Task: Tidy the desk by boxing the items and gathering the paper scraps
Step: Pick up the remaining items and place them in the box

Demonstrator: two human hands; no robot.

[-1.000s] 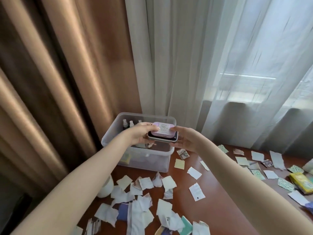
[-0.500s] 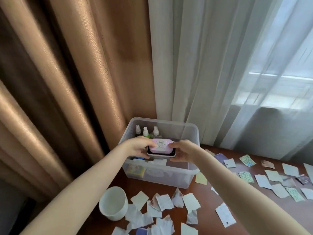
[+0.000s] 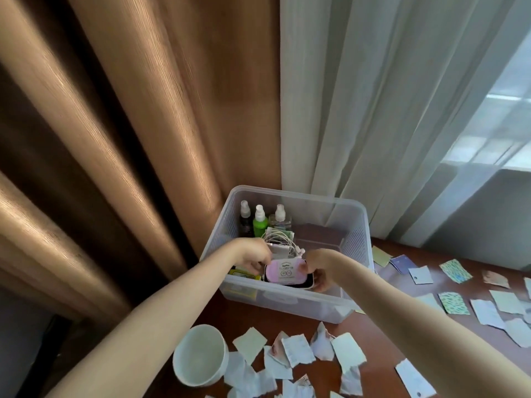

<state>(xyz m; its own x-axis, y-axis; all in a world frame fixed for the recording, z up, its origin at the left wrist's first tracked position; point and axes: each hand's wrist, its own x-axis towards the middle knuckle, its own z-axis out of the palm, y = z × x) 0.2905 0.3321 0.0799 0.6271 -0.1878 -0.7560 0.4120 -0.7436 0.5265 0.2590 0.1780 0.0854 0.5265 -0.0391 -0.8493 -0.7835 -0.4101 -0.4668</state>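
Two hands reach into a clear plastic box (image 3: 287, 304) and cover much of what they carry. The left hand (image 3: 253, 258) hides the left end of a pink-lidded pack (image 3: 284, 272). The right hand (image 3: 320, 272) hides its right end, fingertips tucked out of sight beneath. The print on the pink lid is too small to read, and the dark body under the lid shows only as a thin edge. A yellow packet (image 3: 244, 274) in the box's near left corner sits mostly behind the left wrist. Some scraps well to the right of the box are cut off by the frame.

Inside the box, three spray bottles (image 3: 260, 222) stand by the far left corner. A coiled white cable (image 3: 283, 239) lies just in front of them, and open floor shows in the right half. The box stands on the tabletop (image 3: 382, 349) with its back to a brown curtain (image 3: 172, 124) and a sheer curtain (image 3: 373, 110). A white bowl (image 3: 201, 354) sits in front of the box's near left corner. Paper scraps (image 3: 296, 350) lie in front of the box and to its right.

The pack lies roughly level below the box's rim, near the front wall, held between both grips. The left grip pinches its left end with curled fingers. The right grip clamps its right end, thumb on the lid. Whether the pack touches what lies under it cannot be told.
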